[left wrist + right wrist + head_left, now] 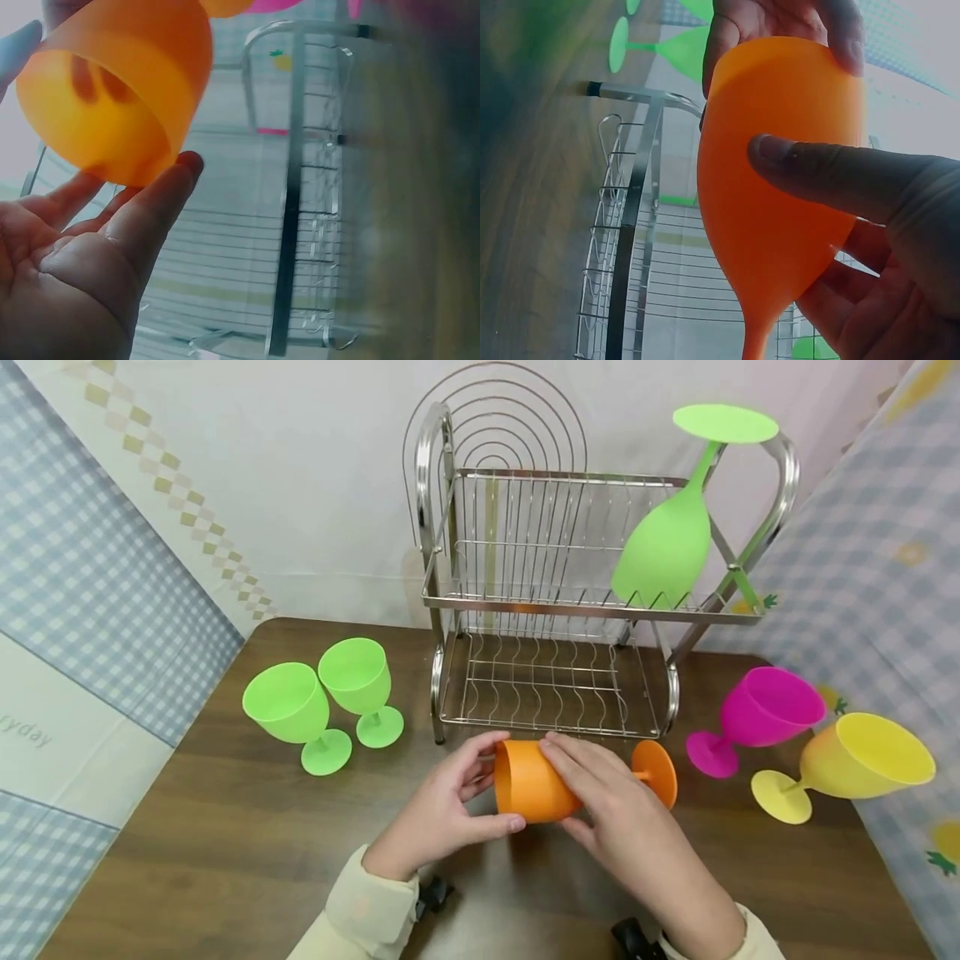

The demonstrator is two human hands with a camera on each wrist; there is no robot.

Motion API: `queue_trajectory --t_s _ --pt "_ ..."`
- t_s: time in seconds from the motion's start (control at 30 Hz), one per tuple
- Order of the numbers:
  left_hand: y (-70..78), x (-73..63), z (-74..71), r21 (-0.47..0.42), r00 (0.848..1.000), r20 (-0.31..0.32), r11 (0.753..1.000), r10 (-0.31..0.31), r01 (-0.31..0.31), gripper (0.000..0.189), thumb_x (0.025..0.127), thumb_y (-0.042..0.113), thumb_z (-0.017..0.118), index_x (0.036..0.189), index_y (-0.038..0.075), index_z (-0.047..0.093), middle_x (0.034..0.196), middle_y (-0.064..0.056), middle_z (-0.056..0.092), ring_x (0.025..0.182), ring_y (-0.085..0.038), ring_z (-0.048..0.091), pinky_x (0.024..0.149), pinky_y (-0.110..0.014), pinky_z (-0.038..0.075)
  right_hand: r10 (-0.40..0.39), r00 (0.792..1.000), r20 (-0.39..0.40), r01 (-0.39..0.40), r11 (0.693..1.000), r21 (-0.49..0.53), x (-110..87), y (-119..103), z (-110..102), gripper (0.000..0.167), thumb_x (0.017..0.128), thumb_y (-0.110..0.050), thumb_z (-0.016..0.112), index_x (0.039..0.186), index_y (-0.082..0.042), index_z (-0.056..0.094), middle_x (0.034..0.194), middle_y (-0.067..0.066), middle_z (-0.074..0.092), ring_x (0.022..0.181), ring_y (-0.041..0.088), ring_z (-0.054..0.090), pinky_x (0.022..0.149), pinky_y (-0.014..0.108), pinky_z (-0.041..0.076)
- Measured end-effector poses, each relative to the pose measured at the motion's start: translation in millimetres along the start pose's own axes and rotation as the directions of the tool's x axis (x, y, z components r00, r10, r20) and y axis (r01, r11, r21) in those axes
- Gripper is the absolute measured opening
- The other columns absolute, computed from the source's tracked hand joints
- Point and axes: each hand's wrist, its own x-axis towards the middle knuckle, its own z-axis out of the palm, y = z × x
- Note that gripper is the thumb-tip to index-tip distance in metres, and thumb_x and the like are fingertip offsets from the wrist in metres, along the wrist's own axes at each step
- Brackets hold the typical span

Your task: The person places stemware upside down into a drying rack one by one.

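Grasping the orange goblet (528, 787) sideways before the rack (540, 608) are the left hand (442, 810) and right hand (630, 814); one green goblet (663, 547) already sits inverted up there, four others (287, 697) still on the surface (225, 860)

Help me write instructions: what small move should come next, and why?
Probably turn the orange cup mouth-down: the left hand and right hand hold it sideways, and the green cup on the rack sits upside down.
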Motion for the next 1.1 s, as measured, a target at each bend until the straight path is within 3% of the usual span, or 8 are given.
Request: queue_trajectory --t_s 0.23,0.3,0.43,0.53,0.6,0.7,0.87,1.1 --pt "8.7 11.9 -9.1 -0.015 1.0 -0.004 1.0 0.024 -0.024 0.08 0.076 0.015 0.089 0.144 0.017 0.047 0.139 -0.005 0.055 0.123 -0.021 0.06 0.102 -0.03 0.049 -0.014 0.998 -0.068 0.014 1.0 -0.009 4.2 3 0 0.093 0.058 0.0 0.096 0.142 -0.004 0.055 0.146 0.013 0.053 0.131 0.034 0.052 0.107 0.04 0.045" --pt "11.5 13.4 -11.0 -0.019 0.999 -0.026 1.0 0.023 -0.023 0.08 0.076 0.014 0.089 0.144 0.019 0.047 0.138 -0.005 0.056 0.122 -0.021 0.061 0.101 -0.029 0.05 -0.032 0.989 -0.147 0.038 0.999 0.033 4.6 2 -1 0.074 0.075 -0.012 0.09 0.14 -0.002 0.056 0.145 0.014 0.054 0.133 0.032 0.052 0.113 0.033 0.038" --pt "16.6 12.1 -14.5 -0.044 0.995 -0.099 0.999 0.019 -0.023 0.082 0.075 0.01 0.089 0.144 0.021 0.047 0.139 -0.004 0.056 0.123 -0.022 0.061 0.1 -0.029 0.05 -0.049 0.876 -0.48 0.176 0.959 0.224 8.6 -5 -4 0.047 0.092 -0.026 0.075 0.121 0.01 0.066 0.129 0.021 0.065 0.124 0.028 0.06 0.111 0.026 0.04" --pt "18.8 10.0 -15.8 -0.08 0.988 -0.156 0.996 0.018 -0.031 0.083 0.074 0.006 0.088 0.144 0.021 0.046 0.14 -0.005 0.056 0.123 -0.023 0.061 0.101 -0.03 0.049 0.053 0.733 -0.679 0.346 0.83 0.438 9.4 -10 0 0.035 0.087 -0.008 0.08 0.103 0.02 0.067 0.111 0.029 0.069 0.11 0.03 0.069 0.098 0.029 0.052" --pt "19.7 9.1 -15.9 -0.111 0.982 -0.187 0.993 0.021 -0.042 0.084 0.074 0.004 0.087 0.145 0.019 0.045 0.14 -0.006 0.055 0.123 -0.023 0.061 0.102 -0.031 0.049 0.174 0.71 -0.683 0.412 0.684 0.602 5.2 -8 4 0.029 0.079 0.012 0.078 0.1 0.026 0.064 0.108 0.033 0.069 0.106 0.034 0.07 0.093 0.032 0.056" --pt "20.4 8.2 -15.3 -0.161 0.974 -0.223 0.984 0.036 -0.073 0.084 0.075 0.001 0.085 0.146 0.016 0.043 0.138 -0.009 0.054 0.123 -0.024 0.06 0.104 -0.032 0.048 0.36 0.761 -0.54 0.324 0.511 0.796 -4.8 -1 9 0.031 0.075 0.029 0.068 0.105 0.03 0.059 0.111 0.033 0.068 0.106 0.033 0.07 0.089 0.034 0.056" --pt "19.9 7.7 -12.3 -0.241 0.964 -0.246 0.957 0.103 -0.164 0.084 0.077 0.006 0.086 0.147 0.008 0.04 0.138 -0.013 0.053 0.123 -0.029 0.06 0.105 -0.036 0.047 0.507 0.831 -0.228 0.063 0.321 0.945 -9.9 10 17 0.044 0.085 0.028 0.057 0.128 0.024 0.051 0.126 0.023 0.066 0.116 0.029 0.066 0.096 0.038 0.051" --pt "15.2 11.4 2.7 -0.284 0.95 -0.231 0.919 0.211 -0.273 0.086 0.078 0.019 0.089 0.146 0.004 0.038 0.142 -0.015 0.049 0.126 -0.032 0.057 0.105 -0.039 0.047 0.433 0.892 -0.131 0.155 -0.022 0.988 -0.8 8 30 0.058 0.093 0.013 0.06 0.147 0.009 0.038 0.139 0.017 0.056 0.123 0.024 0.059 0.105 0.035 0.048"
